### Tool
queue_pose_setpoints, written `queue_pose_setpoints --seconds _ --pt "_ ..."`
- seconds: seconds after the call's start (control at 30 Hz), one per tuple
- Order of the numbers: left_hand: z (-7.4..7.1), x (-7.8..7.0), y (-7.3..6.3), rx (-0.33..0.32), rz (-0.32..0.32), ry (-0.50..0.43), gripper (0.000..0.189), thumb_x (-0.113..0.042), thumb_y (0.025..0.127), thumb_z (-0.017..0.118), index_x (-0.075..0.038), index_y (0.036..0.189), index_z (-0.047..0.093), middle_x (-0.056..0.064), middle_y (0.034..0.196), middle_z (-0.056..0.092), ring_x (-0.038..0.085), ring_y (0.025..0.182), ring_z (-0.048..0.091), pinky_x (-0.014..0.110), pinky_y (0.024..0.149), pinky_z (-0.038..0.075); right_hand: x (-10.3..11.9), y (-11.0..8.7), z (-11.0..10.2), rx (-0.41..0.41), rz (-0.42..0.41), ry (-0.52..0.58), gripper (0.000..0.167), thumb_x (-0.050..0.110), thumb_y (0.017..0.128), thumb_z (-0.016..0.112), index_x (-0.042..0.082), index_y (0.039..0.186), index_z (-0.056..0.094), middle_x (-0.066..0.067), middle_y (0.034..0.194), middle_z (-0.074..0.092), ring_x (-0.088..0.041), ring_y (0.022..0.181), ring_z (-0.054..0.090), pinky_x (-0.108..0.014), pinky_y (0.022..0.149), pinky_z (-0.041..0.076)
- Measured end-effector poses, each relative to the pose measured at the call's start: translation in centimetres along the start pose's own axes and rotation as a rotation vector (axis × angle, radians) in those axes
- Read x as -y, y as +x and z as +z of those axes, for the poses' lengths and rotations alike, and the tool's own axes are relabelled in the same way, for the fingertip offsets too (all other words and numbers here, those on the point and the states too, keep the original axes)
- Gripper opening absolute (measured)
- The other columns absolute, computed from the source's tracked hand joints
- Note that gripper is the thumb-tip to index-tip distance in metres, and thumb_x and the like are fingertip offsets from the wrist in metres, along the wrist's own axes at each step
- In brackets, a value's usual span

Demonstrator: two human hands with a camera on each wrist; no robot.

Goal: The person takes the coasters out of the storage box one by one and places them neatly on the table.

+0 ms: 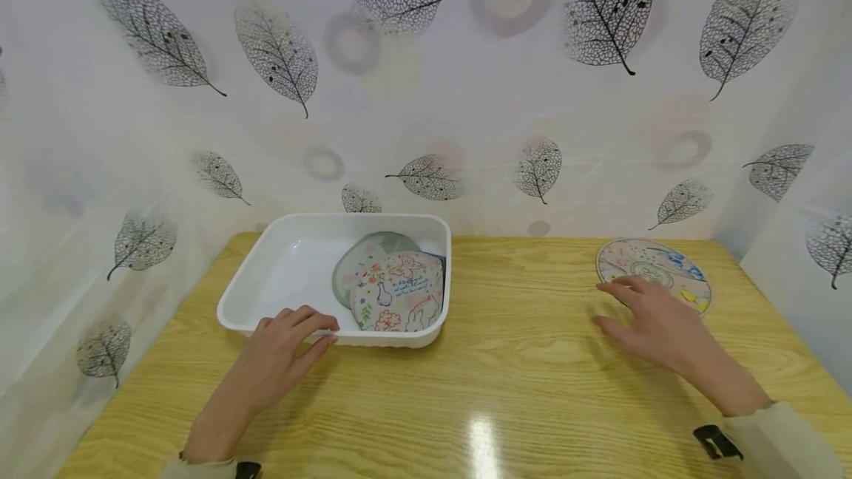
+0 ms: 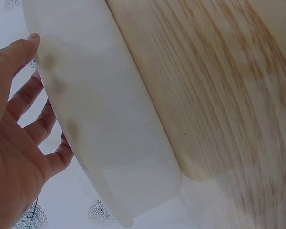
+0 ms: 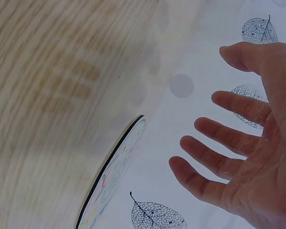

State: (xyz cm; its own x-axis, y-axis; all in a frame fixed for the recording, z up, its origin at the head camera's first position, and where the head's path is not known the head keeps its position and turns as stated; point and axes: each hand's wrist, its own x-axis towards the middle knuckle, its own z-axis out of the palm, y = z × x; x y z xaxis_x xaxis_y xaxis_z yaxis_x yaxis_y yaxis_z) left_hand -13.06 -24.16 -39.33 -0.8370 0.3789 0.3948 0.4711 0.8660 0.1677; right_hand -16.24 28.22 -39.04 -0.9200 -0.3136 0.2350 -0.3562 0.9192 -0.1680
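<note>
At the near rim of a white plastic basin [image 1: 266, 272], my left hand [image 1: 282, 346] pinches the edge, thumb outside and fingers over the top. The left wrist view shows the thumb [image 2: 26, 50] at the rim and the fingers bent behind the wall. Inside the basin, on its right side, a patterned flat mat [image 1: 399, 294] with drawings overlaps a green one [image 1: 346, 268]. My right hand [image 1: 655, 324] hovers with fingers spread at the near edge of a round patterned mat [image 1: 648, 253] lying on the table. Nothing is in that hand.
The wood-grain table [image 1: 519, 383] carries the basin at left and the round mat at far right, close to the back edge. A white cloth [image 1: 466, 102] printed with dark leaves hangs behind and along both sides.
</note>
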Motion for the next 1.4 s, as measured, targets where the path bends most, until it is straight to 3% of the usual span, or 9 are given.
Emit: queue_pose_setpoints --seconds 0.73,1.07,1.4 --pt "0.0 0.0 -0.1 -0.003 0.006 0.004 0.012 -0.025 0.093 0.076 -0.026 0.105 0.073 -0.014 0.100 0.071 0.014 0.089 0.066 0.031 0.070 0.041 1.5 0.6 0.8 -0.017 -0.070 0.017 0.048 0.034 0.090 0.076 0.005 0.128 0.070 -0.024 0.127 0.066 -0.047 0.112 0.064 -0.063 0.090 0.052" --pt "0.0 0.0 0.0 -0.012 0.034 0.031 0.013 -0.024 0.092 0.076 -0.025 0.105 0.073 -0.013 0.101 0.070 0.015 0.089 0.065 0.033 0.070 0.043 2.2 1.0 1.0 0.014 -0.067 0.014 0.048 0.036 0.093 0.073 0.007 0.130 0.068 -0.023 0.132 0.064 -0.046 0.110 0.064 -0.059 0.081 0.056" --pt "-0.3 -0.2 -0.1 -0.070 0.040 0.110 0.014 -0.027 0.088 0.080 -0.023 0.098 0.072 -0.006 0.096 0.071 0.022 0.087 0.066 0.045 0.068 0.051 3.2 1.8 1.0 0.021 -0.088 0.021 0.049 0.037 0.092 0.075 0.009 0.131 0.068 -0.021 0.133 0.063 -0.044 0.112 0.065 -0.055 0.080 0.057"
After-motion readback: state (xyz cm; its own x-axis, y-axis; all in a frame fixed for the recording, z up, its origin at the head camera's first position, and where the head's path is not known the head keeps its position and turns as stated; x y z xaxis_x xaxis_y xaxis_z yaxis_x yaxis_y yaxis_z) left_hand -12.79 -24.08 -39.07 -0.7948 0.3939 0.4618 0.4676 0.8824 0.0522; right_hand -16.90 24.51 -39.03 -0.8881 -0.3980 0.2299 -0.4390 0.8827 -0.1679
